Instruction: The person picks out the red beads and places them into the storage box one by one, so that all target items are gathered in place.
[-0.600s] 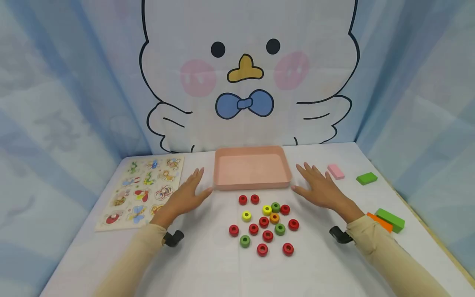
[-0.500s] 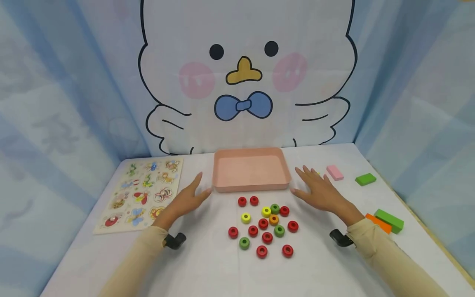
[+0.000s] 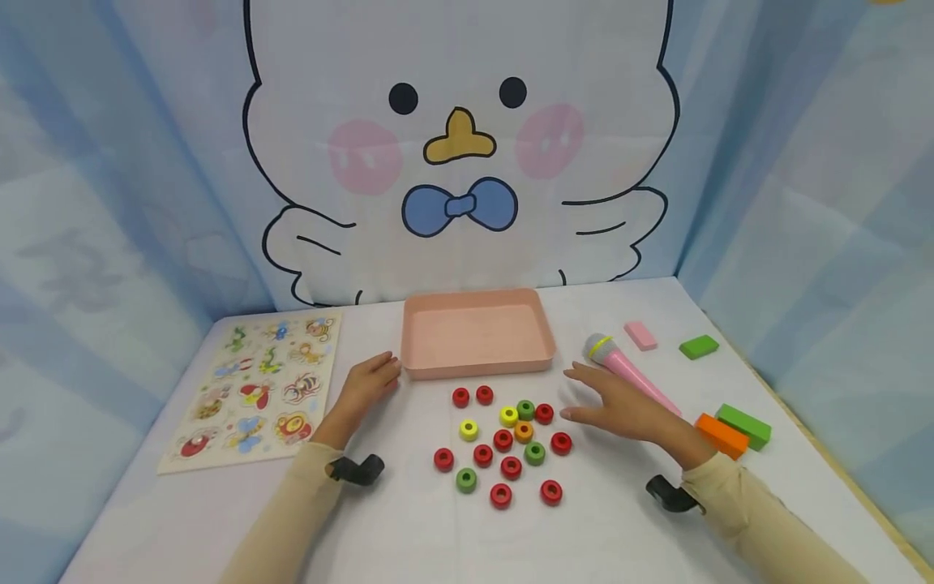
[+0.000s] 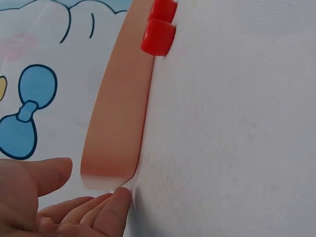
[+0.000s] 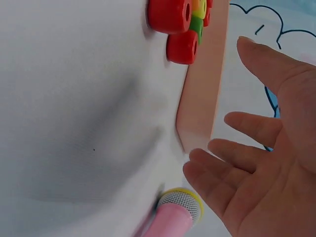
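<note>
My left hand (image 3: pixel 367 388) is at the left side of the pink tray (image 3: pixel 477 375). In the left wrist view its fingertips (image 4: pixel 121 195) lie close to the tray's lower corner; whether they touch it I cannot tell. My right hand (image 3: pixel 623 405) hovers to the right of several small round beads with holes, its fingers (image 5: pixel 242 153) spread and relaxed, holding nothing. Among the beads are a red bead (image 3: pixel 561 444), a green bead (image 3: pixel 535 453), a yellow bead (image 3: pixel 469 430) and an orange bead (image 3: pixel 524 431). Just behind the right hand lies a pink toy microphone (image 3: pixel 631 369), partly covered by it.
A wooden board with insect pictures (image 3: pixel 255 389) lies on the left of the white table. On the right are a pink block (image 3: pixel 640 336), a small green block (image 3: pixel 699 347), an orange block (image 3: pixel 722 435) and a longer green block (image 3: pixel 744 427). A printed curtain (image 3: pixel 467 259) stands behind.
My left hand has come closer to the tray's left side, its fingers drawn together. My right hand has moved toward me, uncovering the microphone. The head view has shifted slightly to the right.
</note>
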Action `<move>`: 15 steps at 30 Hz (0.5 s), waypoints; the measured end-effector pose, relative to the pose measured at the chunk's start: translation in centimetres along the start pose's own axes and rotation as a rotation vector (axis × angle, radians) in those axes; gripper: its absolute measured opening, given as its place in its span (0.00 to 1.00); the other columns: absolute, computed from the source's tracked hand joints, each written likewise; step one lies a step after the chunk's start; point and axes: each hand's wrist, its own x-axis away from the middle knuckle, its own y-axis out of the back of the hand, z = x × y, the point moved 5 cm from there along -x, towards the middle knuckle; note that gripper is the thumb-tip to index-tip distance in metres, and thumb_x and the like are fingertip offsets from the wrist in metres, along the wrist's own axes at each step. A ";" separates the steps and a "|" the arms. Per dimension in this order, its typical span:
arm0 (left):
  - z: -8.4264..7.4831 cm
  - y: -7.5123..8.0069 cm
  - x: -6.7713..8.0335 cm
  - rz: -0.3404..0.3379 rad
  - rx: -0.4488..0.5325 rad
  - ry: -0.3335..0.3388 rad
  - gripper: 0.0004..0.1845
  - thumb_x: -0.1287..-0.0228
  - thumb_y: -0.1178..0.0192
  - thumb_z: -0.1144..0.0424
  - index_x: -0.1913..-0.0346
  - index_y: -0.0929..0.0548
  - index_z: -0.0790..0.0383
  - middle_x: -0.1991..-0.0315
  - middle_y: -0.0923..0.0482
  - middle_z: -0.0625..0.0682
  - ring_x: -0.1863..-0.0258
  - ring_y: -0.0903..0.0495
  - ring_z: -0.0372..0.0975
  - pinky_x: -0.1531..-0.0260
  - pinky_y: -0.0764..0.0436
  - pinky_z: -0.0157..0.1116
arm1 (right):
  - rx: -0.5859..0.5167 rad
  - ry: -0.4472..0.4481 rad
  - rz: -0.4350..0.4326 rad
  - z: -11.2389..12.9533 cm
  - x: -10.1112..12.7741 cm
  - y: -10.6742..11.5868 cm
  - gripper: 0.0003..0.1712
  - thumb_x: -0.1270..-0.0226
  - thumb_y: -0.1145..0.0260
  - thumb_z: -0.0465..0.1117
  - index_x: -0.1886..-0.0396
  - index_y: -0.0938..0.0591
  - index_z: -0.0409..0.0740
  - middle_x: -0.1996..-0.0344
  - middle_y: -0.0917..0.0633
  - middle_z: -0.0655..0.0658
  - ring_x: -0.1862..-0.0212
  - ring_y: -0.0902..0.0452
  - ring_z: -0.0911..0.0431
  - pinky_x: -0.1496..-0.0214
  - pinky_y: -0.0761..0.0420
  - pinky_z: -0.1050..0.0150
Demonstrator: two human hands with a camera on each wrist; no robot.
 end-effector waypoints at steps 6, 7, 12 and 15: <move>0.3 -0.6 -0.8 -0.003 0.082 -0.015 0.29 0.29 0.44 0.67 0.29 0.37 0.73 0.32 0.35 0.66 0.35 0.31 0.51 0.37 0.28 0.42 | -0.155 0.015 0.040 0.3 1.5 -1.1 0.33 0.43 0.25 0.53 0.41 0.20 0.44 0.46 0.19 0.43 0.46 0.23 0.45 0.48 0.17 0.51; 0.3 -0.7 -0.9 -0.011 0.088 -0.014 0.29 0.30 0.43 0.67 0.29 0.36 0.73 0.32 0.34 0.66 0.35 0.30 0.51 0.37 0.28 0.42 | -0.175 0.034 0.050 0.5 1.6 -1.3 0.30 0.43 0.24 0.52 0.44 0.19 0.43 0.48 0.18 0.45 0.48 0.22 0.47 0.49 0.17 0.53; 0.1 -0.8 -0.9 -0.046 0.140 0.005 0.27 0.31 0.42 0.71 0.31 0.32 0.72 0.35 0.30 0.65 0.37 0.28 0.50 0.39 0.26 0.40 | -0.232 0.150 0.088 1.2 2.0 -2.0 0.23 0.43 0.24 0.46 0.50 0.17 0.43 0.56 0.18 0.50 0.53 0.22 0.51 0.55 0.16 0.64; 0.0 -1.0 -0.9 -0.038 0.198 0.013 0.27 0.31 0.43 0.73 0.31 0.32 0.73 0.34 0.31 0.66 0.36 0.29 0.50 0.41 0.24 0.37 | -0.243 0.163 0.101 1.1 1.9 -2.3 0.20 0.42 0.24 0.42 0.51 0.16 0.43 0.57 0.17 0.51 0.54 0.22 0.51 0.56 0.17 0.67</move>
